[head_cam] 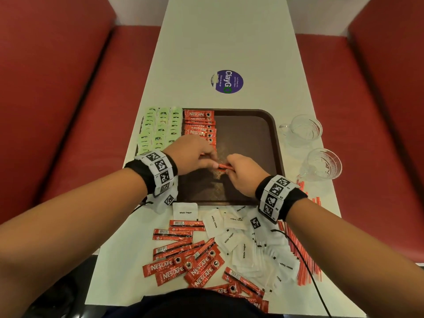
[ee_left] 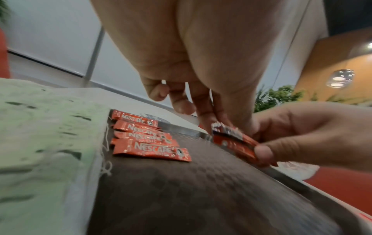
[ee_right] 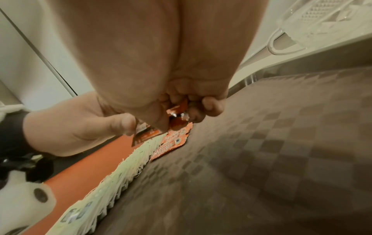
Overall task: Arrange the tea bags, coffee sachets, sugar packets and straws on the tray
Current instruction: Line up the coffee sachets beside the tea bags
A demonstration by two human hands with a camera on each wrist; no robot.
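Tea bags (head_cam: 158, 128) racked, both my hands (head_cam: 195, 154) pinching sachets (head_cam: 226, 166) over the tray (head_cam: 250, 138); remaining sachets, sugar (head_cam: 243, 244), straws (head_cam: 307, 255) pending.

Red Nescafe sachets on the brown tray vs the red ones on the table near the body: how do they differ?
The red Nescafe sachets on the brown tray lie parallel in one overlapping column beside the green tea bags; the red Nescafe sachets on the white table lie scattered at mixed angles. Tray sachets all show the logo; several table sachets show barcodes instead. Both share the same red stick shape.
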